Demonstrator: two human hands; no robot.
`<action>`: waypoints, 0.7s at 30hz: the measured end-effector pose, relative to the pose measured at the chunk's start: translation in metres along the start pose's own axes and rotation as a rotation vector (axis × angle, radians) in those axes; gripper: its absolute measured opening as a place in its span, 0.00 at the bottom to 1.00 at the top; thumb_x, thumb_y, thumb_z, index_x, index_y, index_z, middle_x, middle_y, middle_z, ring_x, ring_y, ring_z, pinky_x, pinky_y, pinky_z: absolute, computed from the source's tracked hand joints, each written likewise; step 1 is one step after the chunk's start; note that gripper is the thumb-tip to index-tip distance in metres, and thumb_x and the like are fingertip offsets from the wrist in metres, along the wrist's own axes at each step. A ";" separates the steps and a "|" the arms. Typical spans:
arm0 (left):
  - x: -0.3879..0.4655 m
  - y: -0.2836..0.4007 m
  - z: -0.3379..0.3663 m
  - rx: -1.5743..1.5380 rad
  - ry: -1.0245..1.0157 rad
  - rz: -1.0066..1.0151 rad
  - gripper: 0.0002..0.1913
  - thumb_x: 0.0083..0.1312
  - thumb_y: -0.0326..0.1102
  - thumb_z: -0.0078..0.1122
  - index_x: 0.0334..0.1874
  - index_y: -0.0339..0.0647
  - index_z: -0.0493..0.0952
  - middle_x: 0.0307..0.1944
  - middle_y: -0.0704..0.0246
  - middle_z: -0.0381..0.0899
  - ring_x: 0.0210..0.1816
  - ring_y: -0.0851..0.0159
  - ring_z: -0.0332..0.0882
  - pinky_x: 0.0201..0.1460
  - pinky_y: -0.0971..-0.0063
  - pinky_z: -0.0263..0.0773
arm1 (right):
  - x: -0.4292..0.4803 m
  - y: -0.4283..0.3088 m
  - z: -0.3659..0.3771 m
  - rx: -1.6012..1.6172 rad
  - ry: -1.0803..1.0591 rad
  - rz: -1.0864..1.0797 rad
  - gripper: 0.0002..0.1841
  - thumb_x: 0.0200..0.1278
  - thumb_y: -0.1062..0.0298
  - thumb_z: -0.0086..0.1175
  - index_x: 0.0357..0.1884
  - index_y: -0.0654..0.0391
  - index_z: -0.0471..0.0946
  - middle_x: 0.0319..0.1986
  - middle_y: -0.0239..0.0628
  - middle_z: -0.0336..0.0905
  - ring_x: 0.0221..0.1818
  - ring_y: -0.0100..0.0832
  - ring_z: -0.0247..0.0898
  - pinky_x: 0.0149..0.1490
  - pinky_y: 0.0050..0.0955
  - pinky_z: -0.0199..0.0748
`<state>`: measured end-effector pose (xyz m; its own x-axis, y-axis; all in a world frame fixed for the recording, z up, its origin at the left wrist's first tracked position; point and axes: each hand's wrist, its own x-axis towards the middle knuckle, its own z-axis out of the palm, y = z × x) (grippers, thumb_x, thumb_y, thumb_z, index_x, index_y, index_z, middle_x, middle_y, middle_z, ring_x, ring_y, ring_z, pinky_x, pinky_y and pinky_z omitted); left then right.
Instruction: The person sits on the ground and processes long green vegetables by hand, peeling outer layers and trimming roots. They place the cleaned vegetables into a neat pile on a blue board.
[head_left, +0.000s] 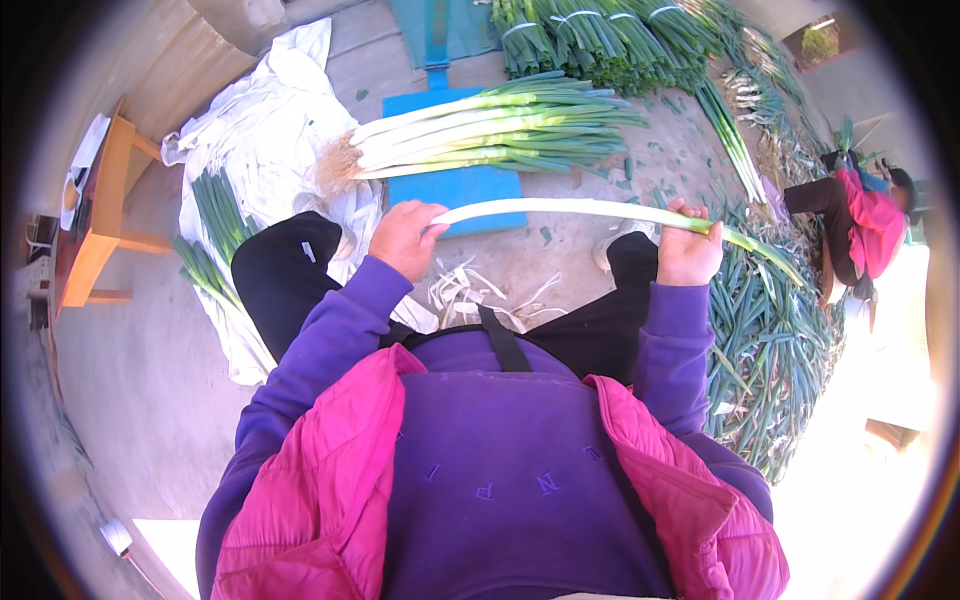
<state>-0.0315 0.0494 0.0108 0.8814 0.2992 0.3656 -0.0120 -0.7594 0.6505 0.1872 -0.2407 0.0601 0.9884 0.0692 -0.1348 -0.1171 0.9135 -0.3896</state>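
Note:
A single long green onion (555, 208) is held crosswise in front of me, bowed slightly upward. My left hand (407, 236) grips the white root end between thumb and fingers. Around its pale green part, near the leaves, my right hand (688, 244) is closed with the palm turned up. Just beyond it, a pile of green onions (487, 131) with brown roots to the left lies on a blue platform scale (457, 199). White tie strips (465, 289) are scattered on the floor between my legs.
Tied green onion bundles (600, 41) lie at the back. A heap of loose green onions (772, 360) spreads at the right, where a person in pink (870, 217) sits. White sheeting (255, 120) with more onions (221, 214) lies at left, near a wooden table (97, 232).

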 end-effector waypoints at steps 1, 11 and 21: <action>0.000 -0.002 -0.001 -0.017 -0.015 -0.016 0.09 0.54 0.28 0.57 0.37 0.37 0.76 0.29 0.61 0.73 0.33 0.56 0.71 0.36 0.69 0.67 | 0.000 0.001 -0.001 -0.009 -0.003 0.002 0.15 0.67 0.59 0.33 0.33 0.63 0.64 0.28 0.40 0.62 0.32 0.35 0.60 0.50 0.41 0.65; 0.001 -0.029 -0.020 -0.293 -0.185 -0.191 0.09 0.58 0.30 0.55 0.40 0.36 0.75 0.29 0.64 0.74 0.32 0.63 0.71 0.36 0.74 0.66 | -0.007 0.006 -0.006 -0.369 -0.096 0.138 0.15 0.61 0.75 0.41 0.50 0.67 0.63 0.52 0.48 0.63 0.57 0.43 0.58 0.64 0.46 0.54; 0.016 -0.057 -0.053 -0.840 -0.197 -0.508 0.09 0.63 0.34 0.52 0.39 0.37 0.76 0.24 0.75 0.72 0.25 0.79 0.67 0.31 0.86 0.64 | 0.003 0.029 -0.004 -0.545 -0.069 0.130 0.07 0.61 0.73 0.47 0.41 0.60 0.69 0.41 0.43 0.72 0.45 0.38 0.70 0.51 0.38 0.70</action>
<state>-0.0415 0.1281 0.0155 0.9363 0.3157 -0.1536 0.1249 0.1095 0.9861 0.1867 -0.2154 0.0444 0.9643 0.2104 -0.1607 -0.2535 0.5580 -0.7902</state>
